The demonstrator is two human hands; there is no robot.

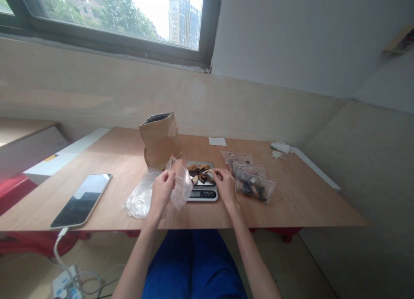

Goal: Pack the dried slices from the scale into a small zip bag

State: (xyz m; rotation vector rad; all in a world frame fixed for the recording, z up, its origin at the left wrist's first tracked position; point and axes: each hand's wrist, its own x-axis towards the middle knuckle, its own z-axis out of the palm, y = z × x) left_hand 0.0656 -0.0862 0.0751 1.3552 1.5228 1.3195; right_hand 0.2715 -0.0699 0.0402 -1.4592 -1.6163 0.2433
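My left hand [164,186] is closed on the edge of a clear zip bag [181,190], which hangs to the left of a small digital scale [203,194]. Dried brown and dark slices [201,173], perhaps mushroom, lie heaped on the scale's plate. At the plate's right edge, my right hand [224,182] pinches a pale dried slice [211,172] between thumb and fingers. Left of the scale, under my left hand, is a pile of clear plastic bags [140,197]. Filled zip bags with red seals [255,184] lie close to the right of my right hand.
An open brown paper bag [160,139] stands behind the plastic pile. A phone [82,199] with a charging cable lies at the left front. White paper [217,141] is near the wall, and crumpled white scraps [278,150] lie at the back right of the wooden table [310,199].
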